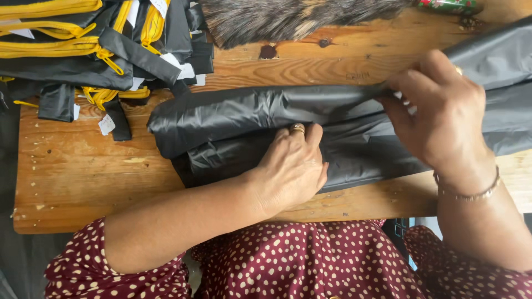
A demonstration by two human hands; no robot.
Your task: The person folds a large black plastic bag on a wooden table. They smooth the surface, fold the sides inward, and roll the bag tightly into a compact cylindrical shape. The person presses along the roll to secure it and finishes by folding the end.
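- Spotted maroon dress (310, 260) sits nearest you; wooden tabletop (83, 177) beyond.
- Black fabric (221, 119) lies folded across the tabletop: likely light, limp, slippery; grip the folded edge.
- Left hand (291, 166) presses it flat.
- Right hand (438, 113) pinches its upper fold.

Left hand (291, 169) flat, right hand (438, 113) pinching

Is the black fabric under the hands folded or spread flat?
Folded: the black fabric lies doubled in a long band, left hand pressing it, right hand pinching its upper edge.
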